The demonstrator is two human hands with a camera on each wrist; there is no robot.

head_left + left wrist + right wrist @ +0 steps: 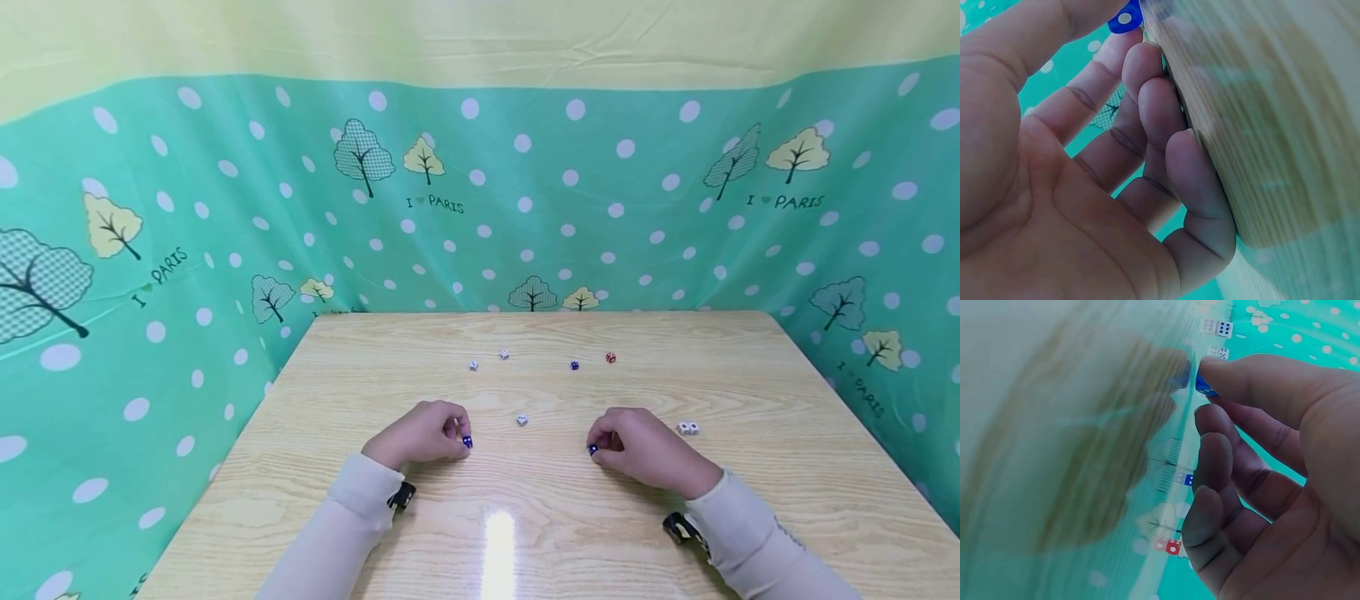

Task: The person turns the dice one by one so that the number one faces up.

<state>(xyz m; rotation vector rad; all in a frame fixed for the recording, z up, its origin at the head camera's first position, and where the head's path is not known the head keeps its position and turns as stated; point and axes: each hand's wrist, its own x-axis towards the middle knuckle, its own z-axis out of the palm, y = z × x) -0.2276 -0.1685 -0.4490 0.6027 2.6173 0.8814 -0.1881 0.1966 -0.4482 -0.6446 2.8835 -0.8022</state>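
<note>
Between thumb and index finger, my left hand (pixel 429 432) pinches a blue die (pixel 467 442) close over the wooden table. The same blue die (pixel 1125 17) shows at the top of the left wrist view, with the other fingers curled along the tabletop. My right hand (pixel 647 446) pinches a second blue die (pixel 593 449) between thumb and index finger. In the right wrist view this blue die (pixel 1205 385) sits at the fingertips, right by the table surface. A white die (pixel 522 421) lies on the table between the two hands.
Farther back on the table (pixel 405 342) lie two white dice (pixel 473 366), a blue die (pixel 574 365) and a red die (pixel 611 357). Two white dice (pixel 687 427) sit side by side beyond my right hand. A green dotted curtain (pixel 525 233) surrounds the table.
</note>
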